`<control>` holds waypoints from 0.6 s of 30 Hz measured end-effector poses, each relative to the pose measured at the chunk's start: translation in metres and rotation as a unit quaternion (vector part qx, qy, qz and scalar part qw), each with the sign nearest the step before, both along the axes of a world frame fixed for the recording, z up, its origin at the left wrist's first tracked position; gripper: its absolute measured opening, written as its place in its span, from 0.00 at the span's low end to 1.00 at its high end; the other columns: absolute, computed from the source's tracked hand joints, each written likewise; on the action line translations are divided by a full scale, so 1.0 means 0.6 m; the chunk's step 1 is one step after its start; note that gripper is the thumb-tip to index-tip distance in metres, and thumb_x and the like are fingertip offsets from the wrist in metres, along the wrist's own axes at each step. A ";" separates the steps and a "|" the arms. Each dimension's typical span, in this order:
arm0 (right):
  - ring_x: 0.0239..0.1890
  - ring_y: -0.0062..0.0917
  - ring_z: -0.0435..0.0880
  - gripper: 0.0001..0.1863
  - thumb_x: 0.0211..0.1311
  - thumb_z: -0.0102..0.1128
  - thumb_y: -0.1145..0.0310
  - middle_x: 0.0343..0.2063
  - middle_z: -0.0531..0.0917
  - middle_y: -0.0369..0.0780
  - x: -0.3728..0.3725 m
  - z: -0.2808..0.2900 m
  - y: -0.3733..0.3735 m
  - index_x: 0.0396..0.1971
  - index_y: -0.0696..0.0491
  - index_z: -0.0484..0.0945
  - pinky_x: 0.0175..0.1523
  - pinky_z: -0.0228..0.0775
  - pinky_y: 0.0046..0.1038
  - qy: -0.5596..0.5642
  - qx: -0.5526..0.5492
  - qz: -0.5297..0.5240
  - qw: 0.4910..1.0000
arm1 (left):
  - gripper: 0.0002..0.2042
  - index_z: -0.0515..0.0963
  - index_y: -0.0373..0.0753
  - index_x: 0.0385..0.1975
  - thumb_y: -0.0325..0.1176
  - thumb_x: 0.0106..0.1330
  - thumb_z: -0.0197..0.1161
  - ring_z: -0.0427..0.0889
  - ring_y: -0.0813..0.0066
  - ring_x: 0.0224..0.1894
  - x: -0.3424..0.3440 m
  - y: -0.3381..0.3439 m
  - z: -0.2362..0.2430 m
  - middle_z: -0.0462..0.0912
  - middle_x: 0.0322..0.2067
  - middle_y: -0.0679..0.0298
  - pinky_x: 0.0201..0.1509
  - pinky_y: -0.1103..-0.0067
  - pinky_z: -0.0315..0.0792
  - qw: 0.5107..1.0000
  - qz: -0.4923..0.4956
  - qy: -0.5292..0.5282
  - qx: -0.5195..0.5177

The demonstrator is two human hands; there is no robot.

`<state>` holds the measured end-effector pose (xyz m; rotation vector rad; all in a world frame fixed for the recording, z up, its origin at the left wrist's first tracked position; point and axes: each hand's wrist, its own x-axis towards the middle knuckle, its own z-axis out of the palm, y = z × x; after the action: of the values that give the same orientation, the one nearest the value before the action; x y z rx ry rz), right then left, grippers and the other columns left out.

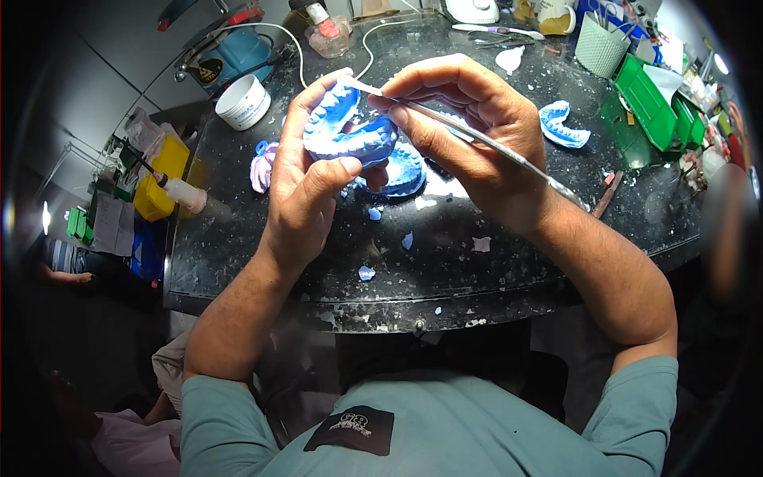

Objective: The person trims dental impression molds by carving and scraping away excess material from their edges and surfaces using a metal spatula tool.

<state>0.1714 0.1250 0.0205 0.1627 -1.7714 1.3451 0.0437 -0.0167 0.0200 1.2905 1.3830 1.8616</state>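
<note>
My left hand holds up a blue horseshoe-shaped dental cast, thumb on its near edge and fingers along its far side. In my right hand is a slim metal dental spatula, gripped like a pen. Its pale flat tip lies at the top edge of the cast, close to my left fingertips. On the bench below, partly hidden by the hands, rests another blue dental cast. A separate blue arch-shaped piece lies to the right of my right hand.
Blue and pale crumbs dot the worn black bench. A white tub and a lilac-blue piece are to the left. Farther back stand a glass burner-like jar and a tool cup. Green boxes sit at right.
</note>
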 end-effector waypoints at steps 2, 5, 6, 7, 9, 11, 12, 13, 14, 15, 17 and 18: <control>0.39 0.18 0.83 0.10 0.64 0.64 0.74 0.37 0.85 0.37 0.005 0.006 0.001 0.45 0.58 0.80 0.44 0.76 0.21 -0.033 0.087 -0.041 0.995 | 0.39 0.54 0.32 0.68 0.39 0.56 0.61 0.81 0.71 0.42 -0.012 -0.003 -0.003 0.75 0.47 0.55 0.43 0.76 0.77 0.999 -0.033 0.002 0.006; 0.41 0.19 0.84 0.08 0.65 0.63 0.72 0.37 0.86 0.38 -0.002 0.003 0.014 0.42 0.58 0.82 0.46 0.76 0.22 0.040 0.202 -0.079 0.975 | 0.36 0.53 0.33 0.67 0.35 0.59 0.60 0.82 0.70 0.42 -0.012 -0.004 -0.002 0.76 0.47 0.54 0.46 0.75 0.77 0.998 -0.065 -0.001 0.007; 0.41 0.19 0.84 0.08 0.65 0.63 0.72 0.37 0.86 0.38 -0.001 0.003 0.013 0.42 0.58 0.82 0.46 0.76 0.22 0.041 0.202 -0.079 0.975 | 0.36 0.54 0.33 0.67 0.35 0.59 0.60 0.82 0.69 0.41 -0.010 -0.004 0.000 0.76 0.46 0.54 0.46 0.75 0.77 0.998 -0.064 -0.007 0.003; 0.41 0.19 0.84 0.09 0.66 0.62 0.71 0.38 0.86 0.39 0.001 0.004 0.012 0.42 0.58 0.82 0.46 0.76 0.22 0.028 0.170 -0.065 0.983 | 0.36 0.54 0.33 0.67 0.35 0.59 0.60 0.82 0.69 0.41 -0.009 -0.003 0.001 0.76 0.46 0.54 0.46 0.75 0.77 0.998 -0.064 -0.006 0.003; 0.41 0.20 0.84 0.09 0.67 0.62 0.70 0.38 0.86 0.40 -0.005 -0.001 0.009 0.42 0.59 0.82 0.47 0.76 0.22 0.012 0.139 -0.049 0.989 | 0.35 0.54 0.32 0.66 0.34 0.59 0.60 0.83 0.68 0.40 -0.013 -0.005 -0.002 0.77 0.46 0.53 0.45 0.75 0.77 0.998 -0.060 -0.005 0.000; 0.35 0.22 0.86 0.09 0.67 0.62 0.67 0.32 0.86 0.41 -0.013 -0.009 0.008 0.38 0.57 0.83 0.39 0.77 0.23 0.033 0.088 -0.062 0.994 | 0.35 0.54 0.31 0.66 0.35 0.59 0.59 0.84 0.66 0.41 -0.010 -0.007 0.001 0.78 0.46 0.51 0.45 0.75 0.77 0.998 -0.062 -0.007 -0.009; 0.35 0.22 0.86 0.09 0.67 0.62 0.67 0.32 0.86 0.41 -0.013 -0.012 0.010 0.38 0.57 0.83 0.39 0.77 0.23 0.033 0.087 -0.062 0.994 | 0.34 0.55 0.30 0.66 0.36 0.60 0.58 0.84 0.64 0.41 -0.008 -0.007 0.002 0.79 0.46 0.49 0.45 0.74 0.76 0.998 -0.064 -0.007 -0.017; 0.36 0.22 0.86 0.10 0.68 0.60 0.66 0.31 0.86 0.40 -0.014 -0.016 0.012 0.39 0.57 0.83 0.39 0.76 0.23 0.035 0.071 -0.062 0.995 | 0.34 0.55 0.30 0.66 0.36 0.60 0.58 0.84 0.64 0.41 -0.011 -0.006 0.000 0.79 0.46 0.49 0.45 0.74 0.76 0.998 -0.064 -0.007 -0.018; 0.36 0.21 0.86 0.11 0.70 0.58 0.64 0.31 0.86 0.40 -0.014 -0.015 0.012 0.39 0.57 0.82 0.39 0.76 0.23 0.038 0.056 -0.060 0.996 | 0.34 0.55 0.30 0.65 0.37 0.60 0.57 0.84 0.62 0.41 -0.016 -0.007 -0.003 0.80 0.45 0.48 0.45 0.73 0.76 0.996 -0.084 -0.027 -0.014; 0.41 0.22 0.83 0.12 0.73 0.53 0.65 0.35 0.83 0.39 -0.003 -0.008 0.009 0.42 0.58 0.78 0.50 0.74 0.24 -0.004 0.055 -0.034 0.998 | 0.34 0.56 0.30 0.65 0.39 0.61 0.56 0.85 0.61 0.41 -0.019 -0.008 -0.004 0.82 0.44 0.46 0.45 0.72 0.76 0.993 -0.104 -0.048 -0.011; 0.42 0.22 0.83 0.12 0.73 0.53 0.65 0.36 0.83 0.39 -0.003 -0.007 0.010 0.42 0.59 0.78 0.51 0.74 0.24 -0.003 0.055 -0.033 0.998 | 0.34 0.56 0.29 0.65 0.40 0.61 0.55 0.85 0.60 0.41 -0.019 -0.011 -0.003 0.82 0.43 0.46 0.46 0.71 0.76 0.991 -0.107 -0.075 -0.007; 0.43 0.22 0.83 0.12 0.73 0.54 0.65 0.36 0.83 0.39 -0.004 -0.008 0.011 0.43 0.59 0.78 0.51 0.74 0.25 -0.003 0.054 -0.033 0.998 | 0.33 0.57 0.29 0.65 0.41 0.61 0.54 0.85 0.59 0.41 -0.018 -0.011 -0.004 0.83 0.42 0.45 0.47 0.71 0.76 0.988 -0.111 -0.102 -0.004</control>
<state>0.1692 0.1317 0.0159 0.1595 -1.8395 1.2041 0.0328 -0.0235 0.0178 1.1611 1.0928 1.7770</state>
